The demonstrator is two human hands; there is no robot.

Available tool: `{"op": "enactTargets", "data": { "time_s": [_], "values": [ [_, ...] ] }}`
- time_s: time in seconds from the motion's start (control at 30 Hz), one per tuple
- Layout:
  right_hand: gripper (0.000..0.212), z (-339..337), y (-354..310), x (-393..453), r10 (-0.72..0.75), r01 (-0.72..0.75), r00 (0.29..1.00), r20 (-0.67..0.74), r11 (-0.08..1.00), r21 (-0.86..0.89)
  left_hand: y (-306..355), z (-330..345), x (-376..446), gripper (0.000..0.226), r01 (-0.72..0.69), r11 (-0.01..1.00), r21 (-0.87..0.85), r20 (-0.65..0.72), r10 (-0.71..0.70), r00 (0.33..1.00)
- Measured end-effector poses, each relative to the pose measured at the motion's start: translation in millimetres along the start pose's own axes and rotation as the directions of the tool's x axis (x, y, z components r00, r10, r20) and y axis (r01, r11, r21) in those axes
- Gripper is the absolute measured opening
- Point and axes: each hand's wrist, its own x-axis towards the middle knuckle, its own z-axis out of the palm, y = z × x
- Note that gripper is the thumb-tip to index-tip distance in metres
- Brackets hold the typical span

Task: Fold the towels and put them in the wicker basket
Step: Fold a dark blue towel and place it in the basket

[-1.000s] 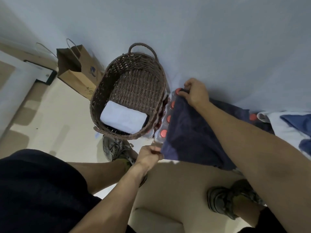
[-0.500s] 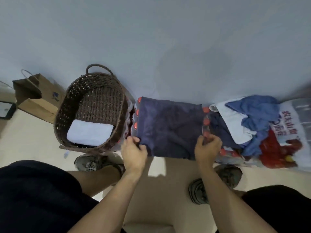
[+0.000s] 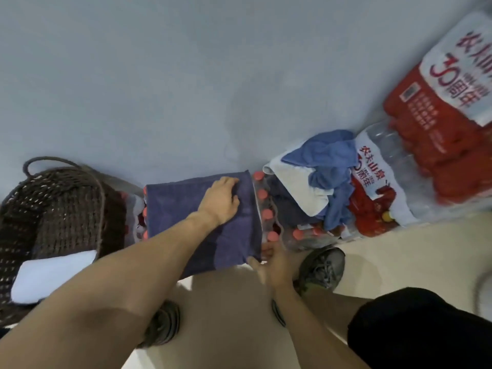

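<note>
Both bare arms reach forward, one hand flat, one pinching.

The left hand [image 3: 222, 199] lies palm down with fingers straight, pressing the dark navy folded towel [image 3: 173, 206] near its far right corner, forearm stretched diagonally across. The right hand [image 3: 271, 262] sits at the towel's near right corner, thumb and fingers curled on the cloth's edge, wrist bent slightly inward.

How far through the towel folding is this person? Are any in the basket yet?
One folded white towel already lies in the wicker basket. In hand is the dark blue towel, spread over a pack of bottles: the left hand presses flat on it while the right hand pinches its near right corner. Left to do: a heap of unfolded towels, blue, white and dark, beside it.
</note>
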Motion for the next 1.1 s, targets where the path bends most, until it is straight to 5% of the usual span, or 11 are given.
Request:
{"op": "enactTargets", "data": {
  "time_s": [0.37, 0.6, 0.67, 0.8, 0.97, 1.1],
  "values": [
    [0.032, -35, 23, 20, -0.027, 0.03, 0.988, 0.152, 0.999, -0.019, -9, 12, 82, 0.041, 0.1, 0.958, 0.268, 0.12, -0.136, 0.983],
    [0.011, -45, 17, 13, -0.121, 0.108, 0.968, 0.22, 0.992, 0.073, -4, 14, 92, 0.019, 0.017, 0.987, 0.161, -0.015, -0.015, 1.0],
    [0.008, -43, 17, 11, -0.075, 0.057, 0.971, 0.227, 0.995, 0.085, -4, 12, 95, 0.015, -0.021, 0.985, 0.174, -0.043, 0.029, 0.999],
    [0.042, -40, 23, 12, 0.1, -0.098, 0.951, 0.293, 0.995, -0.02, -6, 11, 98, 0.004, -0.011, 1.0, 0.012, -0.033, 0.011, 0.999],
    [0.033, -45, 26, 16, 0.328, -0.355, 0.918, 0.222, 0.93, 0.096, -14, 9, 104, 0.019, 0.041, 0.999, -0.023, -0.019, -0.042, 0.999],
    [0.039, -58, 25, 21, 0.449, -0.463, 0.87, 0.205, 0.886, 0.023, -18, 13, 106, 0.021, 0.065, 0.996, -0.062, -0.022, -0.066, 0.998]
  ]
}}
